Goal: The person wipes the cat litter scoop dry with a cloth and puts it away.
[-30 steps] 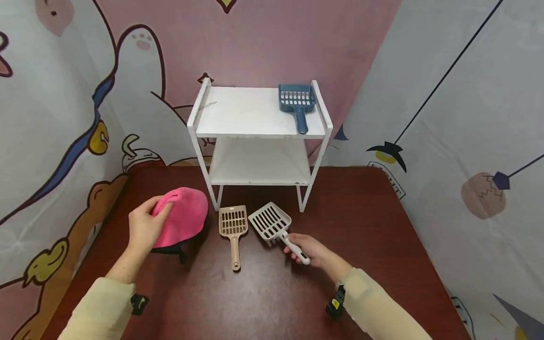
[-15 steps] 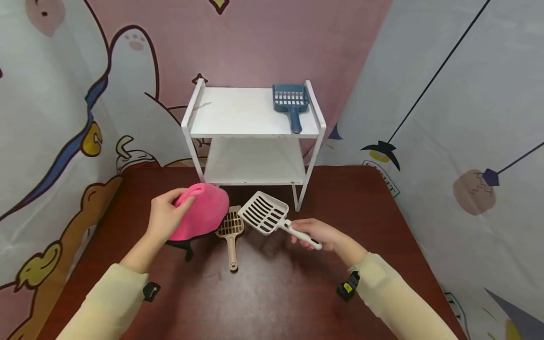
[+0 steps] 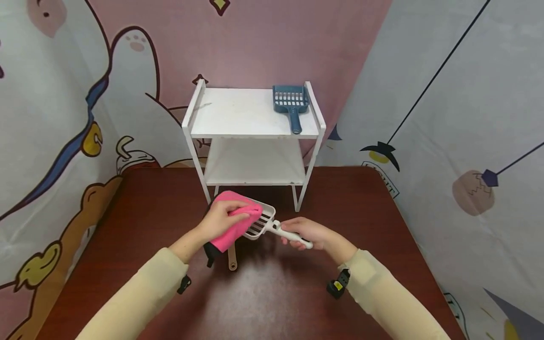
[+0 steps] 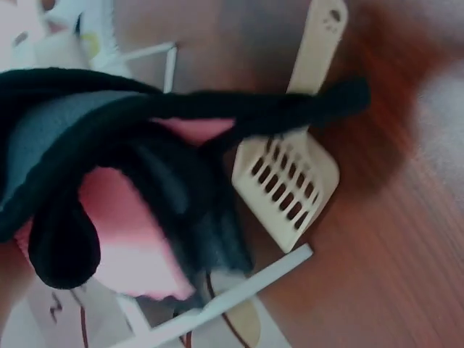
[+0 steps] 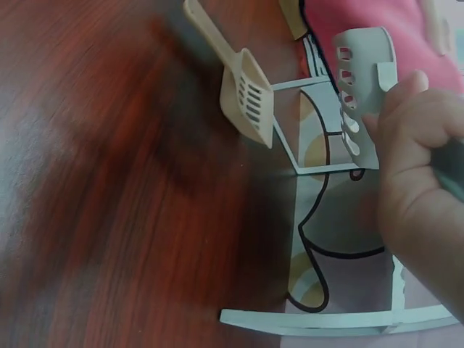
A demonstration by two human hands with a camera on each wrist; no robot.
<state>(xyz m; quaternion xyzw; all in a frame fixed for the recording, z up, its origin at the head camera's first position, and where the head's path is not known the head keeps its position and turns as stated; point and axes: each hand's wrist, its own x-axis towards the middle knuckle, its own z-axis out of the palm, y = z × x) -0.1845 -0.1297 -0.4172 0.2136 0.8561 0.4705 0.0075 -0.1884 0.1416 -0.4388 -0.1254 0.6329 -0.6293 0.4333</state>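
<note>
My left hand [image 3: 218,221] holds a pink cloth [image 3: 255,210] with black trim against the slotted head of a white cat litter scoop [image 3: 273,226], covering much of it. In the left wrist view, the cloth [image 4: 130,225] shows its grey underside and black loop up close. Fingers of my right hand [image 3: 310,230] grip the white scoop's handle, keeping it raised above the table. Below the cloth lies a tan litter scoop, its handle [image 3: 232,257] showing in the head view; its slotted head [image 4: 319,170] appears in the left wrist view.
Behind the hands stands a white two-tier shelf [image 3: 238,115] on the dark red-brown table [image 3: 365,208]. A blue litter scoop [image 3: 293,108] rests on its top tier, at the right. Patterned cloth walls [image 3: 323,42] surround the table.
My left hand has moved right with the pink cloth, from beside the tan scoop onto the white scoop's head. The right hand has lifted the white scoop, then shifted slightly left.
</note>
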